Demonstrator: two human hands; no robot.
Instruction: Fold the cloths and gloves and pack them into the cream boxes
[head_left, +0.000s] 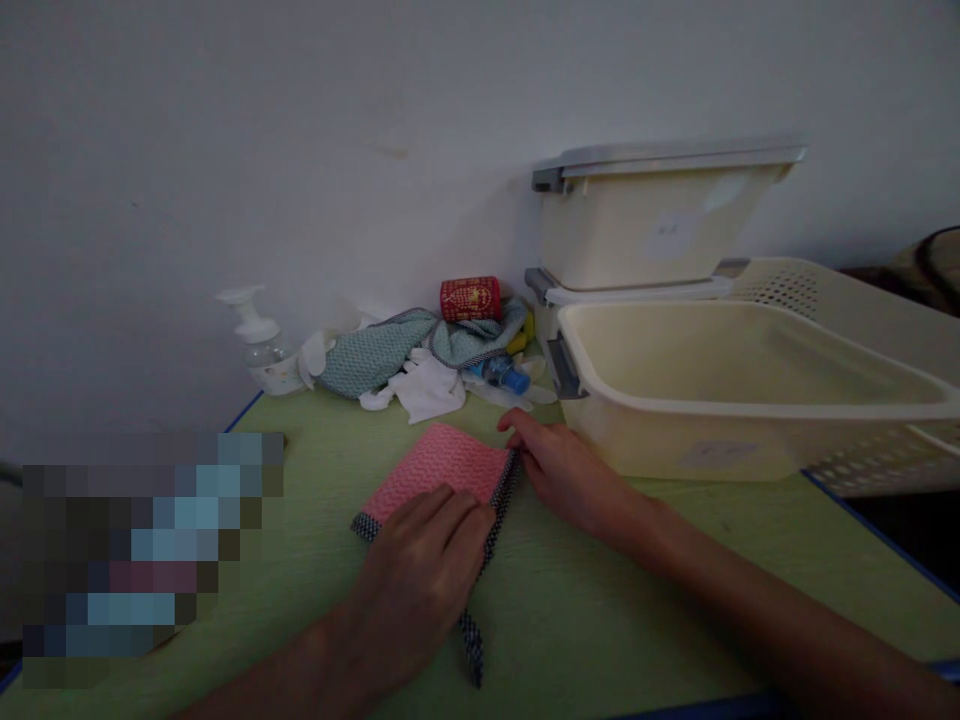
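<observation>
A pink textured cloth (442,462) with black-and-white checked edging lies folded on the green table (645,600). A strip of the edging trails toward me. My left hand (420,570) rests over the near part of the cloth, its fingers together and curled onto it; the fingertips are partly hidden. At the cloth's right corner, my right hand (559,470) pinches the checked edge between thumb and finger. Just beyond the cloth are a white cloth (427,385) and a blue-green textured cloth (375,352) in a loose heap.
An open cream bin (675,440) stands at the right, with a lidded bin (622,230) behind it and a perforated basket (862,310) beside them. Along the wall are a pump bottle (266,350), a red can (470,299) and a blue-capped bottle (502,375). Pixelation covers the left.
</observation>
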